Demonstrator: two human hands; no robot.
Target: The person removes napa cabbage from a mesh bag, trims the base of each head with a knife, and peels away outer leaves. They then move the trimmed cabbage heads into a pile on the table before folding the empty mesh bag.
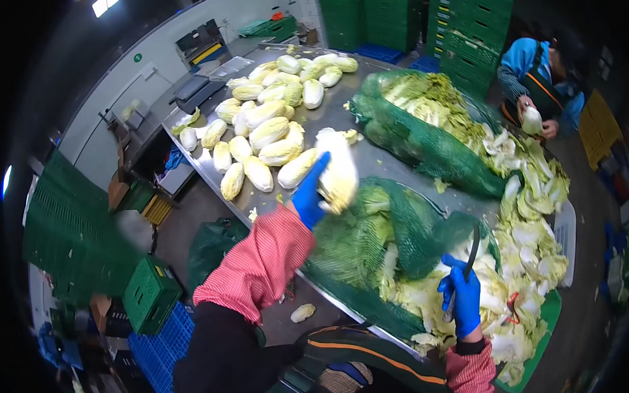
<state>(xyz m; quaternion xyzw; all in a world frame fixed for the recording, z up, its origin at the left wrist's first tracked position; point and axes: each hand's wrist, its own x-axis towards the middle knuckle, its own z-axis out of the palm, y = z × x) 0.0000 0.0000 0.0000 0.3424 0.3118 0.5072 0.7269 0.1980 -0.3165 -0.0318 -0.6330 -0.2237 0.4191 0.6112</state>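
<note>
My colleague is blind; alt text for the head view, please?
Blue-gloved left hand holds a pale cabbage above a metal table with trimmed heads; right hand holds a tool by loose leaves. Another person holds a cabbage.

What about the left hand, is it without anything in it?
No, the blue-gloved left hand has its fingers around a pale cabbage head.
</note>
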